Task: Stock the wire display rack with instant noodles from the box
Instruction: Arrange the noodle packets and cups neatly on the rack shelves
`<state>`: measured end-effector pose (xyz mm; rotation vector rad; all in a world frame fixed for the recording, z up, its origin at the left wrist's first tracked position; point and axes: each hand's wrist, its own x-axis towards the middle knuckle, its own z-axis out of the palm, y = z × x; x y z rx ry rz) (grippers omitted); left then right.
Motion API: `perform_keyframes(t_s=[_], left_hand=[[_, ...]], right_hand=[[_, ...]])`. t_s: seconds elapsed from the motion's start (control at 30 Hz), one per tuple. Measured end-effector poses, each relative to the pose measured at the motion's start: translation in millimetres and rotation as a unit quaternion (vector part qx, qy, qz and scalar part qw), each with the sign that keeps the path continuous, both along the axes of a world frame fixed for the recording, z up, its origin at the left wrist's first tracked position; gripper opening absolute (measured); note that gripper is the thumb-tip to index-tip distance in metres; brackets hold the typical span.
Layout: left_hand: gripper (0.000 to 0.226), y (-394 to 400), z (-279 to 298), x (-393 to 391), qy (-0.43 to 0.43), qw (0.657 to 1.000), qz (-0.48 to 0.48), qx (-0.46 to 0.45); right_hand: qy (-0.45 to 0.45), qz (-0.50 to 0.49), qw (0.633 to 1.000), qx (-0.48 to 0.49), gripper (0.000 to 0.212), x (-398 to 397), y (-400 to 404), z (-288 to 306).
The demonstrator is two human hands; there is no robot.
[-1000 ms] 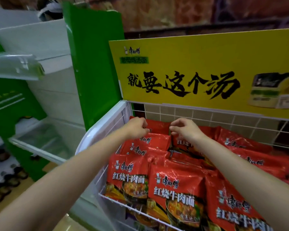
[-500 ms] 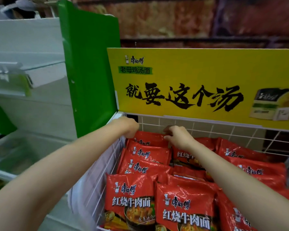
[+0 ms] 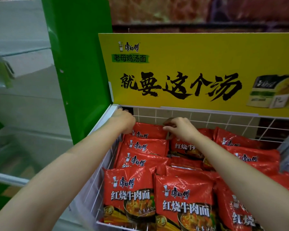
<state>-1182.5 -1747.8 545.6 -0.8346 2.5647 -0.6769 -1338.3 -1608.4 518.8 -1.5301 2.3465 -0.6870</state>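
Both hands reach to the far end of the white wire rack (image 3: 105, 117), at its back row. The left hand (image 3: 123, 120) sits at the rack's far left corner, fingers curled down over the top left edge of the rearmost red noodle packet (image 3: 148, 130); whether it actually grips the packet or only rests there cannot be told. The right hand (image 3: 180, 128) is just beside it, at the same packet's top right corner, fingers bent and pinching the packet's upper edge.

Nearer than the hands, the rack is filled with red instant noodle packets in overlapping rows. Directly below the left hand two more packets (image 3: 145, 145) show the white brand script 康师傅 with a small chef figure. Closest to the camera, under the left forearm, a front packet (image 3: 128, 194) reads 康师傅 and 红烧牛肉面 above a picture of a noodle bowl, with a round badge reading 经典 — the packet beside it (image 3: 185, 205) carries the same print. To the right of the right hand lie further red packets (image 3: 237, 144), partly hidden.

Above both hands stands a yellow header sign (image 3: 198, 52) with 康师傅, a green strip reading 老母鸡汤面, and large black brush characters 就要这个汤. Left of the left hand rises a green panel (image 3: 80, 64).
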Motion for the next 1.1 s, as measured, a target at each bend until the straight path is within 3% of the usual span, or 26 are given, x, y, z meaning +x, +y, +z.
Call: perform_keyframes(t_s=[0.1,0.27,0.37,0.5,0.63,0.9,1.1], left_hand=[[0.024,5.5,5.0,0.6,0.060,0.998,-0.020,0.007],[0.019,31.0,7.0,-21.9,0.177,0.972,-0.155,-0.021],[0.025,49.5,-0.9,-46.0,0.186,0.962,-0.198,0.027],[0.029,69.7,-16.9,-72.1,0.175,0.965,-0.171,0.095],[0.026,69.1,-25.0,-78.3,0.212,0.962,-0.117,0.128],[0.026,60.9,-30.3,-77.0,0.268,0.946,-0.090,0.158],[0.025,55.3,-31.0,-67.5,0.327,0.924,-0.081,0.180]], right_hand=[[-0.008,0.001,1.000,0.010,0.017,-23.7,24.3,14.4],[0.038,-0.064,0.995,0.070,0.020,-69.0,67.6,16.9],[0.123,-0.067,0.984,0.111,0.025,-74.2,74.7,13.1],[0.189,-0.084,0.975,0.082,0.031,-67.0,79.0,10.4],[0.171,-0.129,0.975,0.056,0.027,-83.5,96.9,5.7],[0.167,-0.115,0.975,0.093,0.048,-87.4,105.3,3.8],[0.216,-0.118,0.966,0.081,0.029,-83.1,97.5,-0.4]])
